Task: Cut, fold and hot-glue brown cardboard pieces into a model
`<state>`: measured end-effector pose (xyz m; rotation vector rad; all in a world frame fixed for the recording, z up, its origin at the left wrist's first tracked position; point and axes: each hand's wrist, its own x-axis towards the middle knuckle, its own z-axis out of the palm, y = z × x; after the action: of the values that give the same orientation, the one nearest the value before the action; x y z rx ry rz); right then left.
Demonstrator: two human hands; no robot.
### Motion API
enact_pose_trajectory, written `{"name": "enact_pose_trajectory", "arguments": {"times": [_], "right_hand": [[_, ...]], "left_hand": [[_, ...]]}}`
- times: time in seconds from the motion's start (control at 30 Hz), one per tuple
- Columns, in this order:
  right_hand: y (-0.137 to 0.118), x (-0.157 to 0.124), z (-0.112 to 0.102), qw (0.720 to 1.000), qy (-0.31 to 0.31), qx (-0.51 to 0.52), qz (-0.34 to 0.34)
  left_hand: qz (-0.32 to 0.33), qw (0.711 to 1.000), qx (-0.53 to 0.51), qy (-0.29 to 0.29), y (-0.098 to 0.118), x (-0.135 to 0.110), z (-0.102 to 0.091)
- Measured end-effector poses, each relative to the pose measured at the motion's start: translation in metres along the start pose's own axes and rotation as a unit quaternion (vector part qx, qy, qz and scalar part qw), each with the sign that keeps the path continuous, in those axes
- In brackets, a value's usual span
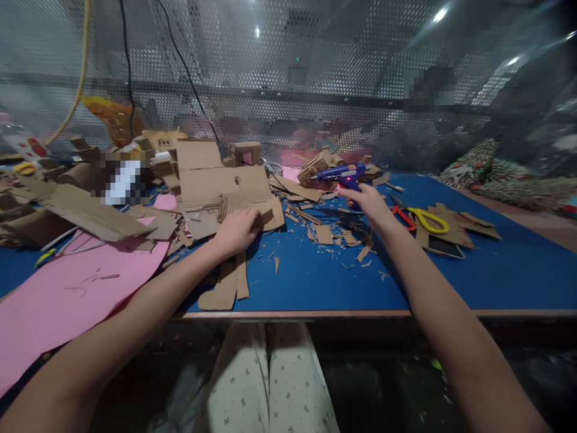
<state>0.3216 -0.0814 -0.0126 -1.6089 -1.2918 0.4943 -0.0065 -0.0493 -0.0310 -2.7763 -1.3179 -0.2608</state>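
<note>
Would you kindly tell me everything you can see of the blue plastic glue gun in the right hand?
The blue plastic glue gun is pistol-shaped, its long barrel roughly level with the nozzle pointing left. A small red light glows on its side. The right hand grips its handle, holding it above the blue tabletop, just in front of a small brown cardboard model. No cord can be made out.

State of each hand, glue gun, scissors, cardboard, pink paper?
left hand: fingers curled on corrugated cardboard
corrugated cardboard: flat on table
right hand: gripping glue gun
glue gun: raised, red light lit
yellow scissors: lying on cardboard scraps, untouched
pink paper: flat, overhanging table edge
</note>
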Motion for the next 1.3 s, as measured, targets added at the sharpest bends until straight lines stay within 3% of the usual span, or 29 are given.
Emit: {"name": "enact_pose_trajectory", "arguments": {"times": [0.13, 0.33, 0.6, 0.7, 0.93, 1.3], "right_hand": [[0.004, -0.002, 0.004, 0.995, 0.067, -0.056, -0.057], [0.01, 0.0, 0.006, 0.985, 0.083, -0.092, -0.122], [0.003, -0.013, 0.024, 0.976, 0.047, -0.153, -0.15], [-0.003, -0.022, 0.034, 0.975, 0.036, -0.15, -0.163], [-0.005, -0.03, 0.045, 0.974, 0.001, -0.161, -0.158], [-0.009, -0.035, 0.047, 0.972, -0.001, -0.172, -0.161]], "left_hand": [[-0.003, 1.0, 0.013, -0.003, 0.002, 0.0, -0.002], [-0.013, 1.0, -0.011, 0.02, 0.003, -0.001, 0.002], [0.038, 0.975, -0.104, 0.193, 0.007, 0.008, 0.007], [0.038, 0.959, -0.168, 0.225, 0.011, 0.011, 0.01], [-0.034, 0.934, -0.282, 0.219, 0.018, 0.016, 0.02], [-0.03, 0.928, -0.299, 0.22, 0.015, 0.02, 0.023]]}}
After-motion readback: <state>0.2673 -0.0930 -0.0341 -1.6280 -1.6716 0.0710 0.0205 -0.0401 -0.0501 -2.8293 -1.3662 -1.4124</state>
